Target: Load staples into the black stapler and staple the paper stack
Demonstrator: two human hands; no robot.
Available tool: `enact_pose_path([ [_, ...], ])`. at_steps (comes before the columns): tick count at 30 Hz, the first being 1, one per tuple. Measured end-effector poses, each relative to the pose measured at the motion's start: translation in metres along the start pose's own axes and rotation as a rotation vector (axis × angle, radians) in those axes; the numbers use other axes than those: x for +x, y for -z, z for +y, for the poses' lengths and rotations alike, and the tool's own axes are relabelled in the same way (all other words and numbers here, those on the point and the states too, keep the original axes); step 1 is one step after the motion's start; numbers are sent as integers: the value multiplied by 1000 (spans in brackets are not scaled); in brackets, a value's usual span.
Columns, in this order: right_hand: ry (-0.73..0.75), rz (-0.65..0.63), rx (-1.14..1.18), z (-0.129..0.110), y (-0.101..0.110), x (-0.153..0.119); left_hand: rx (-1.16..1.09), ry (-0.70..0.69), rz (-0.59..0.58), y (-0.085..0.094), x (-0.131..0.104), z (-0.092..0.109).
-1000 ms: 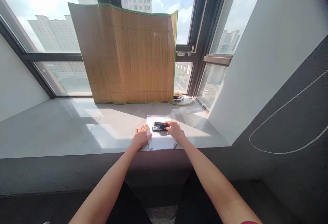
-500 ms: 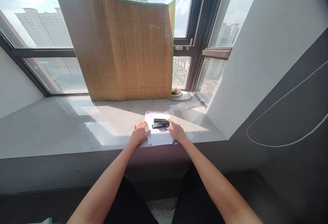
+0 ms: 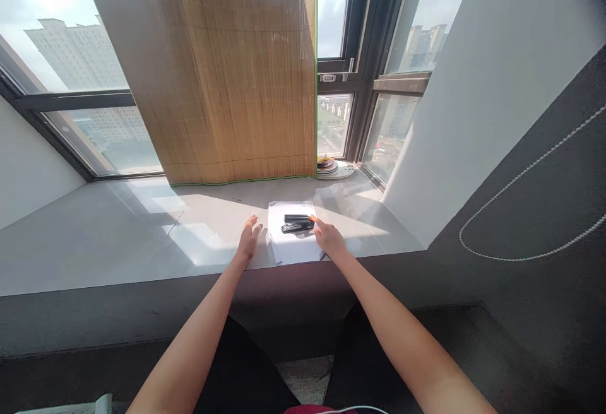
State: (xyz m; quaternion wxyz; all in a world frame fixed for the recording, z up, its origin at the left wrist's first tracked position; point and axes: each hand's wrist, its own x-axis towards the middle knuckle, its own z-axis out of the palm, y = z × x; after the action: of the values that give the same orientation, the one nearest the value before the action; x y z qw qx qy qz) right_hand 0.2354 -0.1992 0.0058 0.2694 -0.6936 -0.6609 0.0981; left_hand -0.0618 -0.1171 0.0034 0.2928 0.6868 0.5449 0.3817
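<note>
A black stapler point(image 3: 296, 228) with an orange end lies on a stack of white paper point(image 3: 293, 250) on the windowsill. My right hand point(image 3: 329, 237) is closed round the stapler's right end, where its fingers cover most of the orange part. To the left of the paper, my left hand point(image 3: 247, 238) stands on edge above the sill, its fingers apart and nothing in them. Faint print shows near the paper's top right corner.
A bamboo mat point(image 3: 237, 92) with green edging leans against the window behind the paper. Stacked plates point(image 3: 334, 171) stand at its lower right. A beaded cord loop point(image 3: 511, 257) hangs on the right. The sill point(image 3: 118, 256) ends close in front of me.
My left hand has come off the paper's left edge and moved up and left. My right hand has gone from a touch at the stapler's end to a grip on it.
</note>
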Motion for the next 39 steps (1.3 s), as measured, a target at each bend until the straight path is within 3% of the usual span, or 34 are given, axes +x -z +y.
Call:
enact_pose_path([
  [5, 21, 12, -17, 0, 0, -2, -208, 107, 94, 4, 6, -9],
  [11, -101, 12, 117, 11, 0, 2, -110, 45, 43, 1, 7, -12],
  [19, -39, 46, 279, 17, -2, 3, -107, 35, 59, 5, 7, -9],
  [25, 99, 181, 301, 3, 3, 12, -151, 29, 95, 2, 8, -10],
  [30, 204, 83, 236, -20, 4, 40, -199, 27, 78, 0, 8, -11],
  [35, 219, -105, 298, -34, 2, 60, -274, 20, 91, -1, 5, -9],
  [39, 192, -6, 274, -41, -5, 54, -346, 27, 76, 1, -1, 2],
])
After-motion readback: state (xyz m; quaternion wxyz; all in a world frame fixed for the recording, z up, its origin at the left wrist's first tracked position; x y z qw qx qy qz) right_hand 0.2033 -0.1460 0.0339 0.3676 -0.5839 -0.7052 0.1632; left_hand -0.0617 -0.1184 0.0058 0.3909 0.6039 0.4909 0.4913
